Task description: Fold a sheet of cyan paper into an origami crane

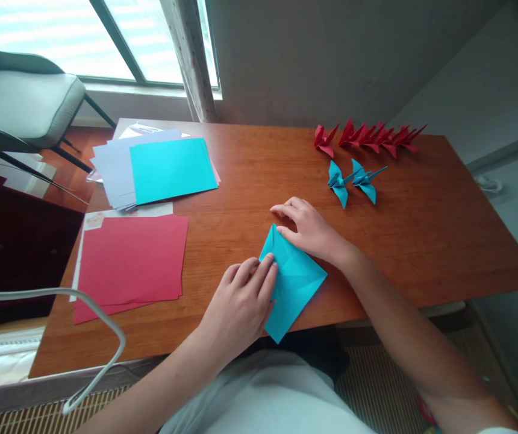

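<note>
A sheet of blue origami paper (296,280), folded into a diamond with crease lines, lies at the table's front edge, its lower corner jutting past the edge. My left hand (245,298) is closed on its left side, fingertips on top and the thumb hidden beneath the hand. Near the top corner, my right hand (311,229) has its thumb against the upper right edge. Its other fingers stretch out over the table beyond the corner, apart from the thumb, with nothing held between them.
Red paper cranes (367,137) stand in a row at the back right, with two blue paper cranes (352,181) in front. Blue sheets (173,169) on white paper and red sheets (132,259) lie at left. A white bent rod (100,313) crosses the table's left corner.
</note>
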A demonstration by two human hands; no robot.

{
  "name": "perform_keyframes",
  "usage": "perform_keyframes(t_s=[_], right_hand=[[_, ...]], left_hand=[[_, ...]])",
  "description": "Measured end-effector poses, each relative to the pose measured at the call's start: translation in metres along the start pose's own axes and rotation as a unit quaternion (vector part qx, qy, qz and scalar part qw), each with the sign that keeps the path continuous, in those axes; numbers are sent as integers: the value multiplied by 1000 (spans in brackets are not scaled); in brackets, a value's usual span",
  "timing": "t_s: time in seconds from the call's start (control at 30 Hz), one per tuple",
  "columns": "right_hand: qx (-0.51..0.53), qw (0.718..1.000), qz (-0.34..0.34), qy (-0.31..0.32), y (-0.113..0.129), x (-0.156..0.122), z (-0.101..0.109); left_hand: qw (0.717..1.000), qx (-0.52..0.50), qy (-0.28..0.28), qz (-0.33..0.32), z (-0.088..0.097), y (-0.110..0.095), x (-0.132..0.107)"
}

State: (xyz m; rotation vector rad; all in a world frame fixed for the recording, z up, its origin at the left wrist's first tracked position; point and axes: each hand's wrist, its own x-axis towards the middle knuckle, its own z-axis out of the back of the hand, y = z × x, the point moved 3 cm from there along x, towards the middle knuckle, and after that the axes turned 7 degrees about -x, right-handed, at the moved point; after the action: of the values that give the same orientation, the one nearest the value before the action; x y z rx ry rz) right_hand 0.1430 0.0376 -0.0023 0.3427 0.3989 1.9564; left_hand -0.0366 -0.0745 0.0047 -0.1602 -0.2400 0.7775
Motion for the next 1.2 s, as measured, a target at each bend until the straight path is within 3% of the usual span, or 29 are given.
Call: perform_keyframes(t_s=[0.17,0.33,0.47,1.2], right_hand=[[-73,993,-50,-83,8,-17,-9],[-178,977,11,-120,27,-40,-13],[-217,969,39,-110,32,-49,-16],[-204,977,23,-62,26,-44,-16]], left_hand=[[999,16,-37,-3,-3,1,0],[998,22,-52,-6,-6,3,-2],[998,26,-62,-14,-7,4,-2],[996,53,-56,-45,-3,8,-3]])
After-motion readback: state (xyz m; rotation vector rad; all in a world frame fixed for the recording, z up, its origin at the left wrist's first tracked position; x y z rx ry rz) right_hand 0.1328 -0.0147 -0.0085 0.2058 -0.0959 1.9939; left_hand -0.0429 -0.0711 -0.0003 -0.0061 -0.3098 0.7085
